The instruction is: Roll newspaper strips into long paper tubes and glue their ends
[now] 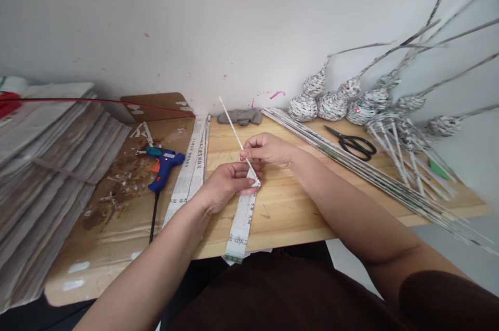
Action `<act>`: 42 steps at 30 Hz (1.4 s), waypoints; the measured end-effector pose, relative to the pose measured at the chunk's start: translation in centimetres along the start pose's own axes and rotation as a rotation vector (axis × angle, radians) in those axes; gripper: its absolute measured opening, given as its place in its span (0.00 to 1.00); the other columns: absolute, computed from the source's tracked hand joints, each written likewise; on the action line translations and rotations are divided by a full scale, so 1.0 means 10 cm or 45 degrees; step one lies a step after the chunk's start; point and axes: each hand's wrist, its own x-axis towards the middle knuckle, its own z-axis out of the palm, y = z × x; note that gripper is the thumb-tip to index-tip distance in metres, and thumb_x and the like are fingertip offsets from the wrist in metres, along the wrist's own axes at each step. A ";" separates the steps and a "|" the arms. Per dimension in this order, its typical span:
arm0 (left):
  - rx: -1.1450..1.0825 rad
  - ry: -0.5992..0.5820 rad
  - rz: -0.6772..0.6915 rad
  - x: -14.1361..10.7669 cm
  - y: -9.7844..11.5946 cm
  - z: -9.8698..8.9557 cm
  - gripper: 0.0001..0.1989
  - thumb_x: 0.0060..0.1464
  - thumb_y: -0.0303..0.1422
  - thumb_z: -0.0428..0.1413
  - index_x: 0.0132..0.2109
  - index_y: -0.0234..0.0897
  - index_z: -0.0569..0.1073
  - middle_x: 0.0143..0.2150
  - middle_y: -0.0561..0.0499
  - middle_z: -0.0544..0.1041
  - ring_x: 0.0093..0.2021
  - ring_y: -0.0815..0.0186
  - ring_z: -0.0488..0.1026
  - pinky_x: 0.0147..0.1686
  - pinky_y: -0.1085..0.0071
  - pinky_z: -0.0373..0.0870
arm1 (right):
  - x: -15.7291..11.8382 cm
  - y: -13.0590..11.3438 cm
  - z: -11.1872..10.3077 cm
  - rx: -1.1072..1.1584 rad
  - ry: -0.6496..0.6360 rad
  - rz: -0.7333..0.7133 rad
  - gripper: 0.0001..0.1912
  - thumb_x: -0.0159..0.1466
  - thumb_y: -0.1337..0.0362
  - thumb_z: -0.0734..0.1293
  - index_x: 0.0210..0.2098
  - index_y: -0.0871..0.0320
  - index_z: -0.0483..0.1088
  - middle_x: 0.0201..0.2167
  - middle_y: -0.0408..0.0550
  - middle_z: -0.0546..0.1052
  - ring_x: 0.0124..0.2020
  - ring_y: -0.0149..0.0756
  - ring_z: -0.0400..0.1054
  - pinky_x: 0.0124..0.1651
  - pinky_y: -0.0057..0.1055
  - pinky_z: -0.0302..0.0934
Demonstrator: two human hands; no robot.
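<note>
My left hand [230, 183] is closed on a newspaper strip [239, 229], thumb pressed on its upper end. From that end a thin rolled paper tube [232, 124] slants up and to the left, and the unrolled strip hangs down toward me over the table's front edge. My right hand [267, 149] pinches the rolled tube with thumb and fingers, just above my left hand. More flat newspaper strips [191, 164] lie in a stack left of my hands. A blue glue gun [166, 167] rests beyond them on brown cardboard.
Folded newspapers [66, 164] are piled at the far left. Rolled paper tubes [351, 175] lie across the right side, beside black scissors [353, 144]. Several woven paper gourds [304, 107] stand along the wall. A grey cloth [239, 117] lies at the back of the wooden table [288, 216].
</note>
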 end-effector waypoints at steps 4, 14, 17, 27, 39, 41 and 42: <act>0.042 0.059 0.004 0.01 -0.02 0.00 0.14 0.44 0.28 0.64 0.41 0.32 0.78 0.43 0.45 0.79 0.44 0.64 0.75 0.47 0.66 0.72 | 0.00 -0.01 0.00 -0.031 0.022 -0.059 0.18 0.49 0.56 0.75 0.26 0.63 0.68 0.16 0.35 0.65 0.17 0.21 0.55 0.20 0.22 0.48; 0.107 0.111 -0.059 -0.02 0.02 0.03 0.17 0.45 0.31 0.65 0.45 0.35 0.76 0.40 0.45 0.80 0.40 0.63 0.77 0.38 0.69 0.74 | 0.00 -0.04 0.02 -0.096 0.058 -0.079 0.17 0.47 0.56 0.75 0.25 0.63 0.69 0.17 0.35 0.63 0.19 0.22 0.52 0.22 0.23 0.45; 0.081 0.120 -0.044 -0.02 0.00 0.03 0.17 0.44 0.30 0.65 0.44 0.35 0.77 0.38 0.46 0.80 0.39 0.64 0.76 0.41 0.67 0.74 | -0.01 -0.04 0.01 -0.137 0.071 -0.100 0.17 0.47 0.56 0.75 0.25 0.63 0.69 0.18 0.35 0.64 0.20 0.22 0.53 0.23 0.23 0.46; 0.127 0.025 -0.047 -0.05 0.04 -0.02 0.16 0.45 0.33 0.65 0.43 0.34 0.78 0.40 0.44 0.80 0.42 0.62 0.77 0.48 0.62 0.70 | -0.01 -0.03 -0.02 -0.244 0.038 -0.136 0.16 0.49 0.55 0.73 0.26 0.62 0.71 0.19 0.37 0.66 0.21 0.23 0.53 0.24 0.24 0.48; 0.135 0.185 -0.043 -0.02 0.02 0.01 0.12 0.45 0.33 0.65 0.38 0.33 0.79 0.35 0.45 0.80 0.37 0.64 0.77 0.41 0.66 0.74 | 0.02 -0.01 0.10 -0.280 0.215 -0.239 0.23 0.51 0.47 0.71 0.21 0.61 0.64 0.16 0.36 0.60 0.19 0.23 0.50 0.22 0.24 0.44; 0.092 0.187 -0.015 -0.01 0.04 0.01 0.13 0.46 0.33 0.65 0.39 0.33 0.78 0.34 0.46 0.80 0.36 0.65 0.76 0.39 0.67 0.75 | 0.05 0.00 0.10 -0.235 0.284 -0.259 0.25 0.56 0.43 0.65 0.23 0.61 0.66 0.18 0.39 0.63 0.19 0.25 0.54 0.22 0.24 0.47; 0.061 0.201 -0.002 -0.01 0.05 0.01 0.13 0.46 0.33 0.64 0.40 0.33 0.78 0.34 0.47 0.80 0.36 0.65 0.76 0.38 0.68 0.75 | 0.08 0.01 0.08 -0.243 0.346 -0.269 0.27 0.59 0.41 0.61 0.25 0.61 0.69 0.19 0.42 0.66 0.20 0.26 0.57 0.23 0.25 0.49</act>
